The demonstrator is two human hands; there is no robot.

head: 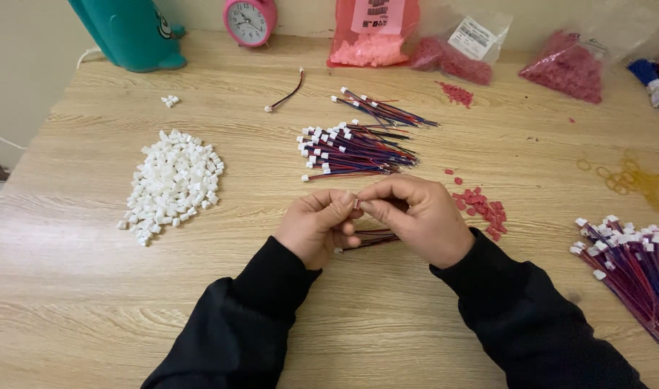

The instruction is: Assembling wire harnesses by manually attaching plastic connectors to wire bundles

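Observation:
My left hand (316,227) and my right hand (416,216) meet at the table's middle, fingertips pinched together on a small connector piece (357,204). A short red-and-blue wire lead (372,240) with a white plug runs under both hands; I cannot tell which hand holds it. Just beyond the hands lies a bundle of red and blue wires (354,150) with white plugs. Small red connector pieces (482,203) are scattered right beside my right hand. A heap of white plastic housings (172,181) lies to the left.
More wire leads (632,266) lie at the right edge, and a smaller bundle (383,109) and a single lead (286,94) further back. Bags of red and pink parts (372,36), a pink clock (249,20), a teal object (131,32) and rubber bands (632,180) line the back.

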